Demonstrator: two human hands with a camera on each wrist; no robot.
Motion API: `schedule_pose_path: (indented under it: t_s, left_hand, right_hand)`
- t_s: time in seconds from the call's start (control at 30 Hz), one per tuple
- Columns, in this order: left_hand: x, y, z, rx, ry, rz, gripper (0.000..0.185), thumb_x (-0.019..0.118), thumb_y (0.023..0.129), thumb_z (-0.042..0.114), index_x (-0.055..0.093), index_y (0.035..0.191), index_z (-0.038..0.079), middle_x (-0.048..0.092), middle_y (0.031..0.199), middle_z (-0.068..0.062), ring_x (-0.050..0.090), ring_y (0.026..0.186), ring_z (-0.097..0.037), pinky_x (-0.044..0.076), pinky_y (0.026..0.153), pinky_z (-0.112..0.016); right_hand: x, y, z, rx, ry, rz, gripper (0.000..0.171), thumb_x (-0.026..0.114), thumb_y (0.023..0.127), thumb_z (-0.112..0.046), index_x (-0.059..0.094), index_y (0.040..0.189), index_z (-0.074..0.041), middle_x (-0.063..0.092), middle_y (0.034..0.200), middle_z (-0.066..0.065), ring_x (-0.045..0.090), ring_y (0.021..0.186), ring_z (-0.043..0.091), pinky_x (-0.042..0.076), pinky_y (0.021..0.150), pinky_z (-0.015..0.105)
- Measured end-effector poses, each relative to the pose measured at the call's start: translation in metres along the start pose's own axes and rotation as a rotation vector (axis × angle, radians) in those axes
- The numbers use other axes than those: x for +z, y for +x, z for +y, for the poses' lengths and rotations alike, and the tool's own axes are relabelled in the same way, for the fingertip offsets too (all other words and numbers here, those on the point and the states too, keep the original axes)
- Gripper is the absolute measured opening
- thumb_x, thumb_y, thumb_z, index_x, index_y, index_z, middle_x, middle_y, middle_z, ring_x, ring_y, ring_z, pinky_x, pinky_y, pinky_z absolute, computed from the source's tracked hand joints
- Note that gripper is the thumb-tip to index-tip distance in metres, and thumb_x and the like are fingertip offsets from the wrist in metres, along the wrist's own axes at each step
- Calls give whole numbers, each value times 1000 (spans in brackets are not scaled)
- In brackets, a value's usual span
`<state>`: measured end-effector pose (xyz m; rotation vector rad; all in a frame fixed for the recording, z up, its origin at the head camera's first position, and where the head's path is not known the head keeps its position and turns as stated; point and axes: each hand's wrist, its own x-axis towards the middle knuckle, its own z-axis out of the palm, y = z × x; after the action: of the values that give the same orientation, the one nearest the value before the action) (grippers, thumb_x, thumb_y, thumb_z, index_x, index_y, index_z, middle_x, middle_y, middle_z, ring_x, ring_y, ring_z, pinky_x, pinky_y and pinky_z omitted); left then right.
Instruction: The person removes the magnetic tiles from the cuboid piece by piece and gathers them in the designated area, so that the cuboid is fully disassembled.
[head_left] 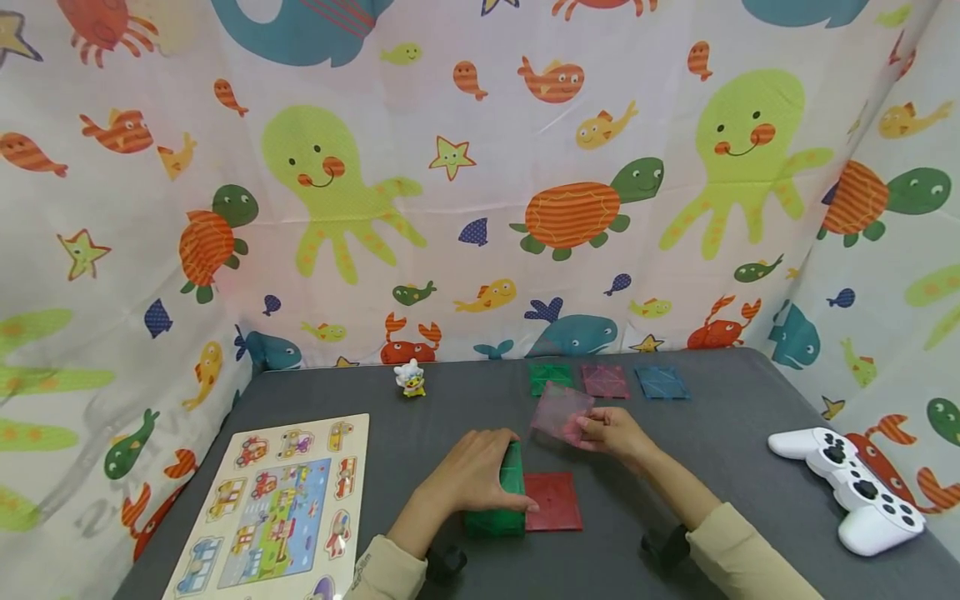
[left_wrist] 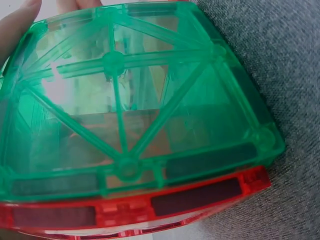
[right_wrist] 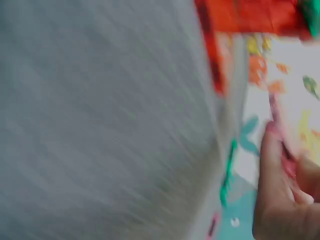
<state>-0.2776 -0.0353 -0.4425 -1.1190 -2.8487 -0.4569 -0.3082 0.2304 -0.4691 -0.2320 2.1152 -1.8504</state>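
Observation:
My left hand (head_left: 471,473) grips a box shape of green see-through magnetic tiles (head_left: 512,473), thumb reaching over its near right side. Flat on the table beside that shape lies a red magnetic tile (head_left: 555,502). In the left wrist view a green tile (left_wrist: 190,125) with cross ribs fills the frame, and a red tile edge (left_wrist: 122,214) runs along its lower side. A pink square magnetic tile (head_left: 557,410) is pinched by a corner in my right hand (head_left: 613,433), tilted above the table. The right wrist view is blurred, with the pink tile edge-on by the fingers.
Green (head_left: 551,378), pink (head_left: 605,382) and blue tiles (head_left: 662,382) lie in a row at the back. A small figurine (head_left: 410,378) stands back left. A wooden vehicle puzzle board (head_left: 351,454) lies left, a white game controller (head_left: 847,487) right. A patterned curtain (head_left: 450,217) hangs behind.

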Motion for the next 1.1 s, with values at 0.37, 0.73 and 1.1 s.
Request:
schedule_pose_path:
  t_s: [0.37, 0.73, 1.1]
  left_hand:
    - [1, -1, 0, -9, -33, -16, 82, 61, 67, 71, 51, 123, 12, 60, 110, 0, 55, 93, -13, 44, 88, -33]
    - [0, -1, 0, -1, -29, -4, 82, 61, 66, 71, 52, 123, 11, 60, 111, 0, 56, 94, -13, 44, 88, -33]
    - [2, -1, -1, 13, -25, 19, 82, 61, 67, 71, 52, 122, 11, 61, 109, 0, 57, 92, -13, 44, 85, -33]
  right_hand:
    - [-25, 29, 0, 193, -93, -73, 25, 47, 93, -2, 53, 108, 17, 60, 76, 0, 58, 67, 6, 54, 66, 23]
    - [-18, 33, 11, 187, -74, 13, 31, 51, 90, 1, 50, 113, 23, 66, 81, 2, 61, 69, 4, 54, 64, 22]
    - [5, 19, 1, 59, -590, 342, 21, 67, 79, -8, 68, 92, 9, 68, 80, 15, 62, 62, 11, 53, 56, 27]
